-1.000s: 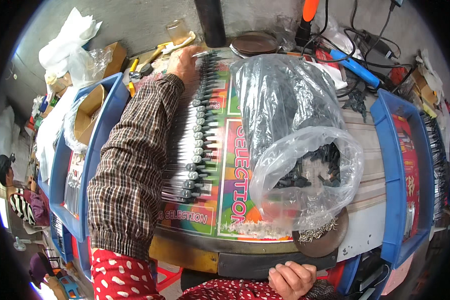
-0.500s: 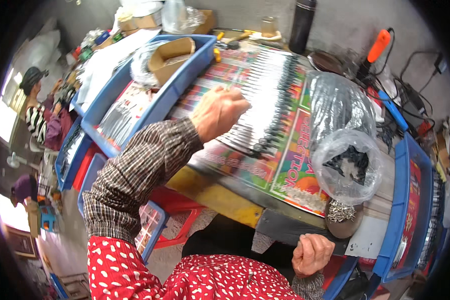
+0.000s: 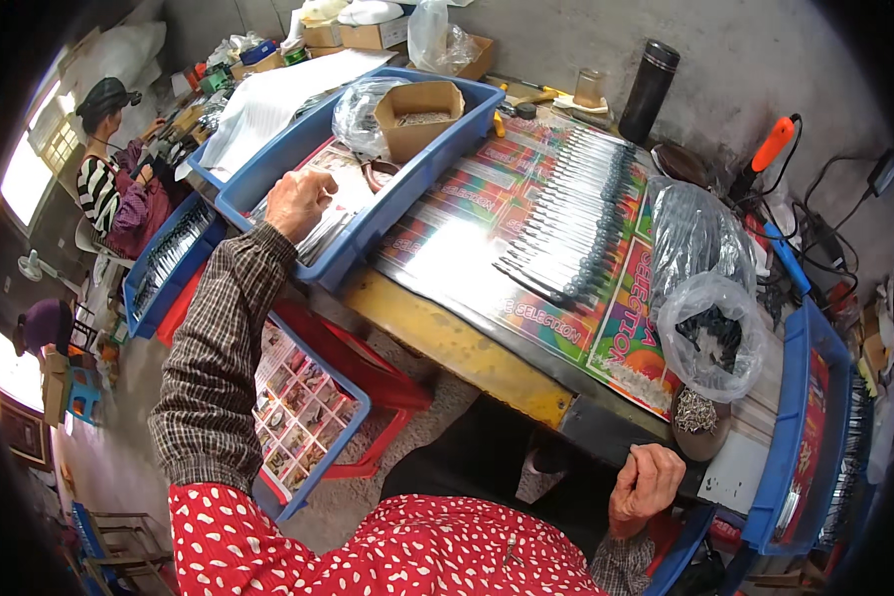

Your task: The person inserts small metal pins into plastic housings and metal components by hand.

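My left hand [image 3: 300,204] is over the near end of a blue tray [image 3: 340,260], its fingers bent down at the thin silvery pieces [image 3: 323,234] lying there. Whatever its fingertips grip is hidden. Low on the right, my right hand [image 3: 648,487] is curled closed in front of the table edge, and its palm cannot be seen. On the table lies a close row of slim silvery pieces with dark ends [image 3: 576,214], side by side on a colourful printed sheet [image 3: 457,253].
The blue tray also holds an open cardboard box [image 3: 419,119]. At right are a clear bag of small black parts [image 3: 710,338], a dish of small metal pins [image 3: 697,412], an orange-handled tool [image 3: 771,146] and another blue tray [image 3: 800,427]. A black flask [image 3: 650,89] stands behind. Another person [image 3: 109,179] sits at far left.
My left hand has moved left from beside the row of silvery pieces to the blue tray. The view has shifted, and my right hand stays curled by the table edge.
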Demonstrator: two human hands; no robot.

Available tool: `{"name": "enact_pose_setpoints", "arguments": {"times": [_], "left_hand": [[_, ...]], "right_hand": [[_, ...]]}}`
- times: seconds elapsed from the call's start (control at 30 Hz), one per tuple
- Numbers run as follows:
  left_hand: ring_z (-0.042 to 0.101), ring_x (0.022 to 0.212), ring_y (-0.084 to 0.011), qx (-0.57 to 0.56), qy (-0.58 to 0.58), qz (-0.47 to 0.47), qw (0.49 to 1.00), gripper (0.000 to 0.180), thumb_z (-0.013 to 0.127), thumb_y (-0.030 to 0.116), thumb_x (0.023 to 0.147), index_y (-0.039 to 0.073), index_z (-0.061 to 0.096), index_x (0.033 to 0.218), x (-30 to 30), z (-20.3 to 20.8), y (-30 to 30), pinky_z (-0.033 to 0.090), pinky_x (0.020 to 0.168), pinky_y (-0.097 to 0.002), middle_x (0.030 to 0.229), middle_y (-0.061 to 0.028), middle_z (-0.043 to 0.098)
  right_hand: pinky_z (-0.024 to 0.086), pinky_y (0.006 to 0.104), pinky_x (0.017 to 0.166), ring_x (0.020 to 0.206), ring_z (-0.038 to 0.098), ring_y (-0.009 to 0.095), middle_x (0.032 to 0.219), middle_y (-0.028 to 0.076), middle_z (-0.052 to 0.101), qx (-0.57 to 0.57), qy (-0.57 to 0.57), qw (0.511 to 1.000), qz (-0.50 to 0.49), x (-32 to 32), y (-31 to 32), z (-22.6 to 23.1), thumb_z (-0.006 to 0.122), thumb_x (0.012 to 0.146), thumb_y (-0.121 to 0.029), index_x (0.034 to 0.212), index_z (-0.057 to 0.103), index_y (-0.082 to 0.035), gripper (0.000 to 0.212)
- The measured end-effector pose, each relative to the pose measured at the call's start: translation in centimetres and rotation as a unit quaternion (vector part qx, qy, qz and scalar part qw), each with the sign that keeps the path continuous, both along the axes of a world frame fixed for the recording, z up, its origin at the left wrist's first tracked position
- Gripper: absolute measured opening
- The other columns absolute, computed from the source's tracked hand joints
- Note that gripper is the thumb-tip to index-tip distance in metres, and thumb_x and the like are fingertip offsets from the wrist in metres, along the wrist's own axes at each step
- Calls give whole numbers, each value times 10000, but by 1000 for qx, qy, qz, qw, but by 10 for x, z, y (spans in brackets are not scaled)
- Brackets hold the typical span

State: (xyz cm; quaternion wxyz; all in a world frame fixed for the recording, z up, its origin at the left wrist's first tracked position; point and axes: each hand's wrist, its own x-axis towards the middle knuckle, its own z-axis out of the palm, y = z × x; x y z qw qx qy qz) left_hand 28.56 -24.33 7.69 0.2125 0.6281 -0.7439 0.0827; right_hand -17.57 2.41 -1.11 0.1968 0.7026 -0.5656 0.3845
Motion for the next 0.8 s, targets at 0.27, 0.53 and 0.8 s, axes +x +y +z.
{"name": "enact_pose_setpoints", "arguments": {"times": [0.27,0.53,0.8], "left_hand": [[632,956,-345,88,-107,-9,990,368,619,-1,691,124,697,1028,27,-21,-26,517,781,-427,969,-155,667],[624,945,-351,74,-242,-64,965,177,613,104,698,130,652,869,47,-41,-51,509,764,-451,908,-135,639],[605,942,-376,-21,-138,-148,979,292,614,124,751,63,632,1036,135,-78,-103,479,777,-422,947,-184,646]], "right_hand": [[455,428,782,842,581,304,915,110,601,20,-10,1000,-10,4,2,0,651,782,-7,942,632,-26,162],[446,426,794,874,582,304,924,105,603,37,2,999,-25,1,7,6,666,768,-1,936,639,-31,172],[458,411,766,885,596,285,922,88,613,59,12,998,15,-15,22,24,724,685,-14,929,639,-34,259]]}}
